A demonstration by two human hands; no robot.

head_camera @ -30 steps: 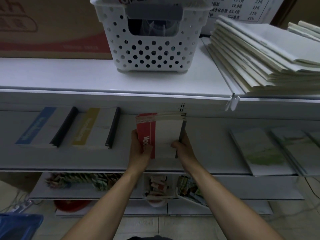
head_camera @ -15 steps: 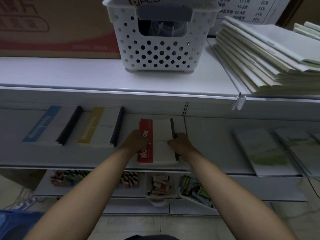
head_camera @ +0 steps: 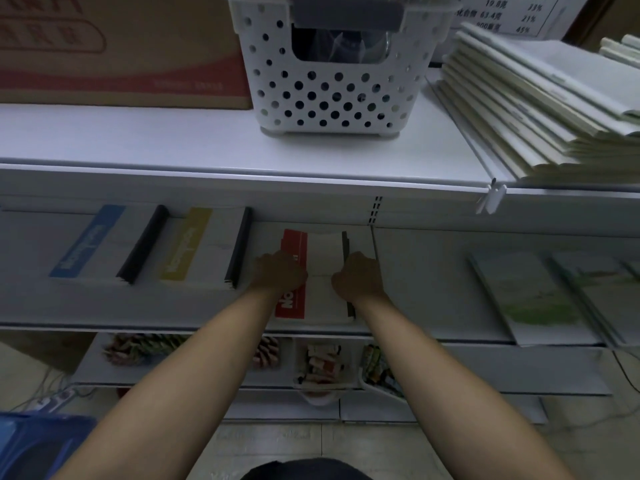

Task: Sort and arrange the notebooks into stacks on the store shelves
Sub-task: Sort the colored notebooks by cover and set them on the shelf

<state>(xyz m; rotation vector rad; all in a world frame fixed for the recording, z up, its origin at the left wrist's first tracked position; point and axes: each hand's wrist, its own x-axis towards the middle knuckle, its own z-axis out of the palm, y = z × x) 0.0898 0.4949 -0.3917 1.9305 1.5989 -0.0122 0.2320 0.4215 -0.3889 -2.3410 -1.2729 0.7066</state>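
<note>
Where red-striped notebooks [head_camera: 322,275] lie — both hands [head_camera: 282,273] flat.

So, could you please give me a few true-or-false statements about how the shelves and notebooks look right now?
1. Both hands rest on the red-striped notebook stack on the middle shelf. True: the left hand is at its red edge and the right hand at its dark spine.
2. The yellow-striped stack lies to the right of the red one. False: it lies to the left, beside the blue-striped stack.
3. A white perforated basket stands on the top shelf. True.
4. The cream notebook pile sits inside the basket. False: it lies on the shelf to the basket's right.
</note>
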